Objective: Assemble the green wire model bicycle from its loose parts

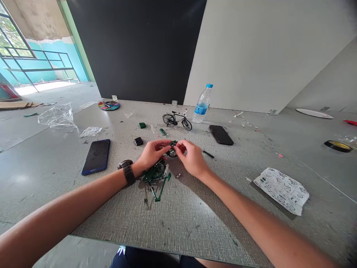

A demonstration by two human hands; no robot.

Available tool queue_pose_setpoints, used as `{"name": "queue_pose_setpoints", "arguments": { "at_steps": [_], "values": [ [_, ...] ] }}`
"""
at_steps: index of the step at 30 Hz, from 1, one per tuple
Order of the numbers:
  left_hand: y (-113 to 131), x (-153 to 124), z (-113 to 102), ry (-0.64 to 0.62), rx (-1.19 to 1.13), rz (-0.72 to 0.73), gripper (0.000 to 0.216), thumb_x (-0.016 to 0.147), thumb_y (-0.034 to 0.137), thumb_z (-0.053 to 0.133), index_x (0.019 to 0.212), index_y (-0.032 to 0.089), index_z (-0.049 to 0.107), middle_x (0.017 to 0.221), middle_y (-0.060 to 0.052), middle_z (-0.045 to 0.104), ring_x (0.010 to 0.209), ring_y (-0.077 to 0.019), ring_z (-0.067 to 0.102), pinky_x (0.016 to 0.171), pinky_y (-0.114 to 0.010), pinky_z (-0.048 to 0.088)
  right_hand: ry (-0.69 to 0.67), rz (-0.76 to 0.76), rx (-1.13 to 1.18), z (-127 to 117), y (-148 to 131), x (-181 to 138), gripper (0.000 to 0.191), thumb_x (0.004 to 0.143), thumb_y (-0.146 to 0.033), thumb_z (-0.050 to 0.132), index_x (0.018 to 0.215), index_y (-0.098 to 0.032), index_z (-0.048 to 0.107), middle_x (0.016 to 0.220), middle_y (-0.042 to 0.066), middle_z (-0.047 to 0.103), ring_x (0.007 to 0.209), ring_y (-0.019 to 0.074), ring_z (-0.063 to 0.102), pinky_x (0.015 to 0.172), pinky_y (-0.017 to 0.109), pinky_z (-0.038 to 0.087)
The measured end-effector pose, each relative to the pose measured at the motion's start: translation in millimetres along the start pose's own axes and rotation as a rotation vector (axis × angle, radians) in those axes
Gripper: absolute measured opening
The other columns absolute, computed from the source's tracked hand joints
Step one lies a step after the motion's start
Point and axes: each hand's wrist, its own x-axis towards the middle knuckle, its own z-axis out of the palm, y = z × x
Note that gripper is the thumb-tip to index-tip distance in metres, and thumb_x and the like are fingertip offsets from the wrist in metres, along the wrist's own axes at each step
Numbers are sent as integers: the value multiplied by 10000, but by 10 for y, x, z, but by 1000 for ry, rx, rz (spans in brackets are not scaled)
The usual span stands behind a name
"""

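Both my hands meet over a grey board (pixel 178 223). My left hand (pixel 152 153), a dark watch on its wrist, and my right hand (pixel 191 158) pinch a small black wheel with green parts (pixel 172 150) between their fingertips. Just under my left hand lies a partly built green model bicycle frame (pixel 156 178) with another wheel. A finished black model bicycle (pixel 177 120) stands upright farther back, apart from both hands.
A blue phone (pixel 96 156) lies left, a black phone (pixel 221 134) right. A water bottle (pixel 202 104) stands behind the black bicycle. Small green and black parts (pixel 138 141), a printed instruction sheet (pixel 281 190), plastic bags (pixel 57 116), a tape roll (pixel 338 146) and a colourful disc (pixel 108 105) lie around.
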Motion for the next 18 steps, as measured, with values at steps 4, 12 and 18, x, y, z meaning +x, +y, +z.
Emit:
{"name": "queue_pose_setpoints", "arguments": {
  "at_steps": [4, 12, 18],
  "values": [
    [-10, 1, -4, 6, 11, 9, 295, 868, 226, 714, 1151, 149, 741, 1125, -99, 751, 836, -150, 675, 613, -260, 616, -4, -32, -33, -8, -15, 6, 97, 959, -238, 566, 869, -213, 594, 813, 31, 664, 739, 178, 603, 690, 314, 446],
    [-55, 14, -24, 4, 42, 90, 296, 882, 273, 700, 1153, 163, 741, 1174, -104, 741, 880, -168, 690, 670, -281, 608, 205, -77, -103, -11, 23, 3, 219, 900, -321, 688, 1056, -197, 598, 1001, 111, 668, 918, 256, 622, 822, 405, 503],
    [-79, 27, -32, 21, 13, 167, 301, 866, 283, 725, 1137, 151, 712, 1172, -108, 722, 893, -160, 695, 871, -360, 593, 73, -178, -55, -48, -5, 17, 133, 942, -265, 649, 1068, -223, 653, 985, 62, 707, 898, 218, 675, 816, 366, 538]
  ]
}}
